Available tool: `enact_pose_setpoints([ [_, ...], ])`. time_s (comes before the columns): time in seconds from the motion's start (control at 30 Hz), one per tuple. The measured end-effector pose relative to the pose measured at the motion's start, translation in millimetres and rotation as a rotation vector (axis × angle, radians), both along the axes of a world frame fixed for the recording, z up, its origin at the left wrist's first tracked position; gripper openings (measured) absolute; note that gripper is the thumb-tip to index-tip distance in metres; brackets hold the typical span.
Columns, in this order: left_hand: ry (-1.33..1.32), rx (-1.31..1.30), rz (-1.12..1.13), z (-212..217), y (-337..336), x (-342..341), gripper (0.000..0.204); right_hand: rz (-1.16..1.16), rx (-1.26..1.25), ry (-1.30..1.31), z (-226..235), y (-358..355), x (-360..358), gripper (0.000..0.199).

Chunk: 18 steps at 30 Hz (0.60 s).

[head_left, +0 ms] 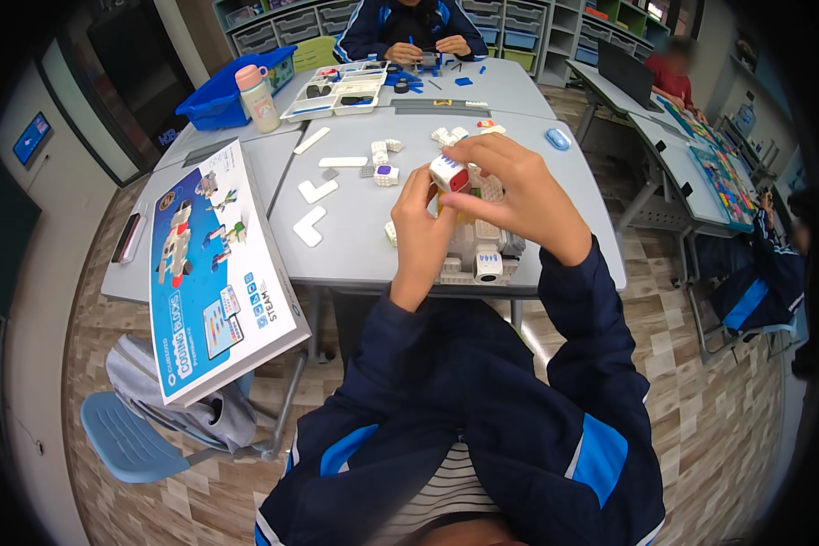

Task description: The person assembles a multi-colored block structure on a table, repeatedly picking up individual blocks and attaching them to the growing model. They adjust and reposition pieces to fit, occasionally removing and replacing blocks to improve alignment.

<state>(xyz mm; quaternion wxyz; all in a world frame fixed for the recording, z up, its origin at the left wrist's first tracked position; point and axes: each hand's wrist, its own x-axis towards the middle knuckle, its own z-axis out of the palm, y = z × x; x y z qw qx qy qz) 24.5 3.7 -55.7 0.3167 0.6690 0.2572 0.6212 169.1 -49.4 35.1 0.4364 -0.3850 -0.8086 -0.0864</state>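
Observation:
Between my two hands is a white cube block point(448, 171) with a red face and blue marks on top. My left hand point(420, 232) grips its near left side with bent fingers. From the right, my right hand point(523, 191) closes on the same cube, fingers over the top and thumb below. Partly hidden under my hands, a build of white and grey blocks point(487, 235) stands near the table's front edge, with a bit of yellow showing. Low in it sits another white cube with blue marks point(488, 265). A purple-faced cube point(386, 175) lies left of my hands.
White L-shaped plates point(310, 227) and flat bars point(343, 162) lie on the left of the table. A large kit box point(218, 282) overhangs the left edge. Farther back are a bottle point(258, 102), a blue bin point(211, 107), a parts tray point(337, 93) and a person point(411, 32) handling blue pieces.

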Motion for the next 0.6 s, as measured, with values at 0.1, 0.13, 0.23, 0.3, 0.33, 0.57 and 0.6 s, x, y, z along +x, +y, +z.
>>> enact_pose_setpoints([
  [0.1,0.034,0.046,0.033,1,0,1,0.033,-0.065,0.002,0.007,-1,2,-4,0.032],
  [0.13,0.011,0.025,0.004,1,0,1,0.035,-0.05,-0.073,0.047,0,3,-1,0.033],
  [0.23,-0.106,-0.063,-0.14,-1,1,3,0.038,-0.028,-0.244,0.128,4,13,11,0.034],
  [0.3,-0.208,-0.162,-0.302,-5,3,5,0.04,-0.073,-0.289,0.15,3,20,15,0.034],
  [0.33,-0.219,-0.185,-0.326,-6,4,6,0.041,-0.06,-0.296,0.144,2,22,16,0.034],
  [0.57,-0.232,-0.237,-0.364,-14,9,5,0.044,-0.013,-0.244,0.148,-2,22,17,0.034],
  [0.6,-0.222,-0.232,-0.358,-13,9,5,0.043,-0.015,-0.249,0.144,-1,22,17,0.034],
])
